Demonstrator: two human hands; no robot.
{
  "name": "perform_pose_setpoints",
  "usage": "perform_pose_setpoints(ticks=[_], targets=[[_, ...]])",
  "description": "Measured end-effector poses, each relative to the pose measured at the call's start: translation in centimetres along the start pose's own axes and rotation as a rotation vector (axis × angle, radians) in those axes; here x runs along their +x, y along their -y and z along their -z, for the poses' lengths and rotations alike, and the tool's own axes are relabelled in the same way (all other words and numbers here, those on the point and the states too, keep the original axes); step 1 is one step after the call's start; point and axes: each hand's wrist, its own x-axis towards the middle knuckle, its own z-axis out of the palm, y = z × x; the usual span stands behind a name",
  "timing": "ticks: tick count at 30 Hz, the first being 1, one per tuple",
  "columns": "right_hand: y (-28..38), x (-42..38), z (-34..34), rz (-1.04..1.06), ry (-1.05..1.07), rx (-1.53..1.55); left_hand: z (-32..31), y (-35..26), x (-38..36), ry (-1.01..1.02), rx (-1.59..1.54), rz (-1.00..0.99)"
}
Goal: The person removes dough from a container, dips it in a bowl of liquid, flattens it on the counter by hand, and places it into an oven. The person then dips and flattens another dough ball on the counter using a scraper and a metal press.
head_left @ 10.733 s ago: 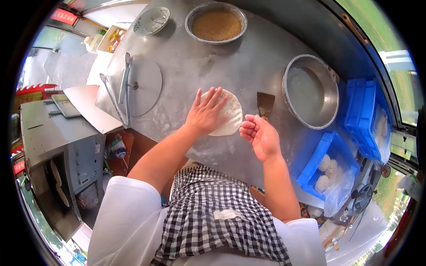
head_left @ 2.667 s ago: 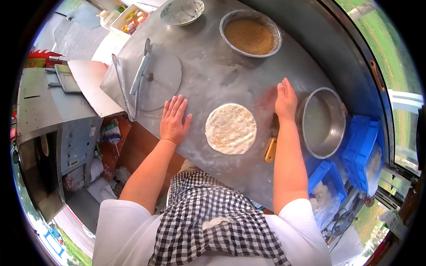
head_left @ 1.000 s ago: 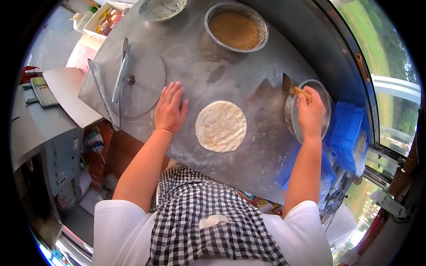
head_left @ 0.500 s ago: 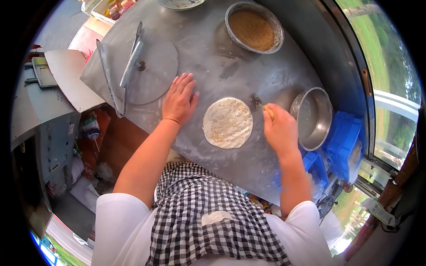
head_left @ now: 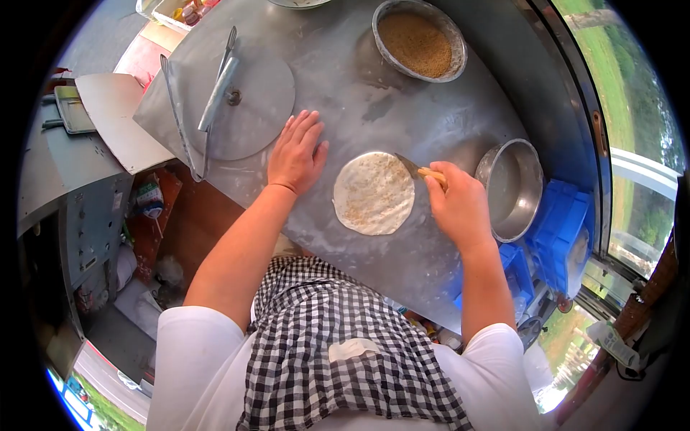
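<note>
Head: dough (head_left: pixel 374 195) left of right hand (head_left: pixel 460 203); scraper (head_left: pixel 420 172) gripped.

A round, flat, off-white dough sheet (head_left: pixel 374 194) with tan flecks lies flat on the grey metal table (head_left: pixel 327 79). A wooden-handled scraper (head_left: pixel 420 169) with a dark metal blade is in the right hand (head_left: pixel 461 204), its blade at the sheet's edge.

No words, numbers or brand names can be read. A printed packet (head_left: pixel 149 199) at the view's left has lettering too small and blurred to make out — the same goes for the small pale label (head_left: pixel 116 200) on the metal cabinet (head_left: pixel 93 230) and the faint marks on a whitish packet (head_left: pixel 613 346) at the far right.
</note>
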Motion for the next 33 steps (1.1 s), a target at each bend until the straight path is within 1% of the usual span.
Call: perform_pose_setpoints(ticks=[1, 4, 7, 10, 13, 16, 19, 22, 24, 25, 28, 31, 33], targets=[[0.2, -0.1, 0.1, -0.002, 0.008, 0.035, 0.0, -0.1, 0.0, 0.000, 0.004, -0.001], [-0.6, 2.0, -0.1, 0.075, -0.138, -0.003, 0.0, -0.1, 0.1, -0.002, -0.002, 0.004], [-1.5, 5.6, -0.8, 0.115, -0.232, -0.037, 0.0, -0.1, 0.1, 0.002, 0.009, 0.005], [-1.8, 8.2, -2.0, 0.166, -0.234, -0.072, 0.0, -0.2, 0.1, -0.001, 0.005, 0.007], [0.1, 6.1, -1.7, 0.199, -0.025, -0.091, -0.2, 0.0, 0.1, 0.000, 0.006, 0.002], [2.4, 3.0, 0.7, 0.167, 0.213, -0.006, 0.0, -0.1, 0.2, -0.021, -0.009, 0.011], [1.5, 4.0, 0.6, 0.276, -0.027, -0.002, 0.0, -0.2, 0.2, -0.025, -0.010, 0.014], [0.6, 8.4, -0.7, 0.295, -0.129, -0.039, -0.1, -0.1, 0.2, -0.027, -0.011, 0.009], [0.6, 10.8, -2.1, 0.325, -0.132, -0.074, 0.0, -0.2, 0.3, -0.020, -0.006, 0.006], [0.8, 11.2, -2.7, 0.339, -0.130, -0.091, 0.1, -0.2, 0.2, -0.014, -0.003, 0.008], [2.0, 8.9, -2.9, 0.378, -0.009, -0.088, 0.0, 0.0, 0.2, -0.014, -0.005, 0.009], [3.2, 4.6, -0.9, 0.381, 0.194, -0.011, 0.0, 0.0, 0.3, -0.015, -0.009, 0.015], [3.4, 4.4, 0.1, 0.358, 0.215, -0.025, 0.2, 0.0, 0.3, -0.020, -0.012, 0.020]])
